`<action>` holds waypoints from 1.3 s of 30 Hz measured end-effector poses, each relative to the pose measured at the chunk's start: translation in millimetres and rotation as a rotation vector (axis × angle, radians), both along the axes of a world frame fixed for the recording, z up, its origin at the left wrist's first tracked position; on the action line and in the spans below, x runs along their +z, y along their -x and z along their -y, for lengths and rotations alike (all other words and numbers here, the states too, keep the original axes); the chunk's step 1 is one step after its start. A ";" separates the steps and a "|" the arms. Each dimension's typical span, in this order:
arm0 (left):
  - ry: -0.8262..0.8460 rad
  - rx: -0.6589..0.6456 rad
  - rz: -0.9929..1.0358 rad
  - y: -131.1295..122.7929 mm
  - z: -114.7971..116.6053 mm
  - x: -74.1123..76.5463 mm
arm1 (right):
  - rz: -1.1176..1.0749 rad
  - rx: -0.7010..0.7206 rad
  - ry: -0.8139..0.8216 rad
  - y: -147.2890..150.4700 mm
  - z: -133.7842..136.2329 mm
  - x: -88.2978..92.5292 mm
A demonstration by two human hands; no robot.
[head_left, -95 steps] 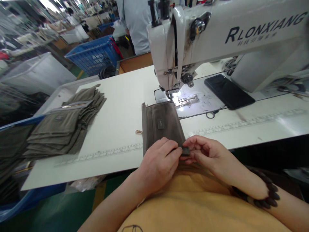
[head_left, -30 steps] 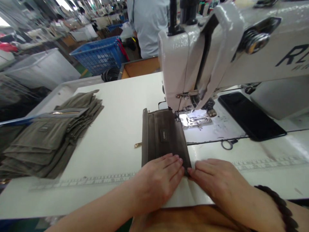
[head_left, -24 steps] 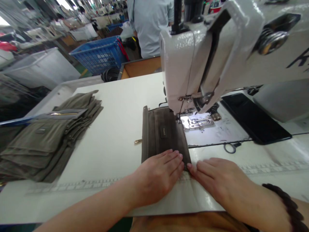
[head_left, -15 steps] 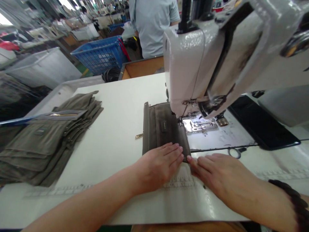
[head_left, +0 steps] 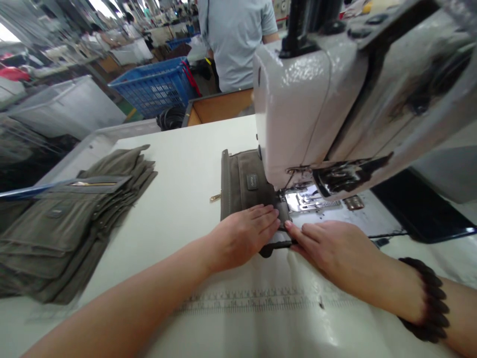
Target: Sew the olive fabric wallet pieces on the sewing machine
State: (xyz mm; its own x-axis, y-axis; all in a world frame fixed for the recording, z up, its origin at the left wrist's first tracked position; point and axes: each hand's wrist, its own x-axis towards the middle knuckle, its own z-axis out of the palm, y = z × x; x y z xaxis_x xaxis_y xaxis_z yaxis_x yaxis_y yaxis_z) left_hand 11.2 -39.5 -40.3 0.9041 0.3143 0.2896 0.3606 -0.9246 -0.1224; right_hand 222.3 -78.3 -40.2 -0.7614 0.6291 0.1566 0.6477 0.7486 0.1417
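Observation:
A dark olive fabric pouch (head_left: 238, 181) with a small label and a gold zipper pull (head_left: 215, 198) lies under the sewing machine head (head_left: 294, 114). Its right edge is beside the needle and the metal plate (head_left: 301, 200). My left hand (head_left: 242, 233) rests flat on the pouch's near part, fingers stretched towards the needle. Close by, my right hand (head_left: 331, 243) has its fingers closed at the pouch's near right corner; the thumb is partly hidden. A dark strip shows below my fingertips.
A stack of similar olive pouches (head_left: 63, 223) lies at left. Right of the machine is a black phone-like slab (head_left: 417, 209). A ruler scale (head_left: 253, 301) runs along the table front. Behind stand a blue crate (head_left: 156, 87), a wooden box (head_left: 216, 107) and a person in a light shirt (head_left: 238, 44).
The pouch and both hands have moved slightly away from me, along the needle. A dark strip now shows at the pouch's near end. The machine appears larger as the view shifted.

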 end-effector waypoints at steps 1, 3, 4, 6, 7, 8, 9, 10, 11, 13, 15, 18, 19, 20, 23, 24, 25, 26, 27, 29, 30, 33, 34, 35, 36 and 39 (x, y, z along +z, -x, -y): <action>-0.007 0.000 0.002 0.1 -2.5 -0.9 | -0.007 0.000 -0.008 -0.3 -1.8 -1.0; -0.013 -0.002 0.005 0.4 -7.5 -2.5 | -0.029 0.007 -0.023 -1.0 -4.4 -2.9; -0.014 -0.002 0.001 0.5 -10.0 -3.2 | -0.043 0.012 -0.028 -1.2 -5.2 -3.6; -0.004 0.004 -0.036 0.5 -15.1 -3.8 | -0.074 0.010 -0.027 -1.4 -6.0 -4.2; 0.006 0.011 -0.068 0.3 -17.5 -3.6 | -0.089 0.001 -0.019 -1.4 -6.3 -4.1; 0.018 0.023 -0.104 -0.1 -19.9 -3.1 | -0.104 -0.010 -0.007 -1.3 -6.5 -3.8; 0.032 0.034 -0.142 -0.6 -22.1 -2.2 | -0.119 -0.018 0.008 -1.2 -6.9 -3.3; 0.046 0.046 -0.176 -1.3 -24.2 -1.0 | -0.130 -0.025 0.028 -1.2 -7.3 -2.8; 0.057 0.058 -0.202 -2.1 -26.1 0.3 | -0.140 -0.028 0.046 -1.2 -7.9 -2.3; 0.072 0.081 -0.237 -4.0 -29.2 2.8 | -0.160 -0.028 0.066 -1.2 -9.4 -1.6; 0.083 0.107 -0.266 -5.9 -31.4 4.2 | -0.176 -0.026 0.068 -1.2 -10.9 -1.3; 0.091 0.151 -0.292 -8.4 -33.7 3.9 | -0.185 -0.025 0.062 -1.0 -12.2 -1.1; 0.092 0.161 -0.294 -9.0 -34.2 3.3 | -0.182 -0.027 0.064 -0.9 -12.4 -1.0; 0.093 0.169 -0.292 -9.5 -34.7 2.7 | -0.180 -0.031 0.066 -0.8 -12.4 -0.8; 0.088 0.177 -0.269 -10.0 -35.7 0.8 | -0.178 -0.037 0.074 -0.8 -12.0 -0.1; 0.085 0.176 -0.260 -9.9 -35.9 0.2 | -0.180 -0.037 0.075 -0.9 -11.8 0.1; 0.080 0.174 -0.253 -9.7 -36.0 -0.5 | -0.182 -0.037 0.076 -1.0 -11.7 0.4; 0.075 0.170 -0.249 -9.4 -36.1 -1.2 | -0.183 -0.036 0.078 -1.0 -11.6 0.6; 0.069 0.166 -0.247 -9.2 -36.2 -2.0 | -0.184 -0.037 0.080 -1.1 -11.6 0.8; 0.055 0.163 -0.247 -8.9 -36.5 -3.9 | -0.182 -0.035 0.084 -1.1 -11.9 1.0; 0.050 0.164 -0.248 -8.8 -36.7 -4.9 | -0.181 -0.033 0.084 -1.2 -12.0 0.9; 0.049 0.177 -0.239 -9.2 -37.1 -6.6 | -0.178 -0.033 0.083 -1.6 -12.4 0.2; 0.055 0.181 -0.236 -9.3 -37.1 -6.5 | -0.176 -0.035 0.087 -1.8 -12.4 -0.1; 0.063 0.186 -0.233 -9.5 -36.9 -5.9 | -0.174 -0.035 0.093 -2.1 -12.5 -0.4; 0.071 0.190 -0.233 -9.6 -36.7 -5.1 | -0.172 -0.032 0.096 -2.4 -12.4 -0.7; 0.082 0.194 -0.238 -9.8 -36.0 -1.6 | -0.167 -0.021 0.101 -3.2 -12.4 -0.9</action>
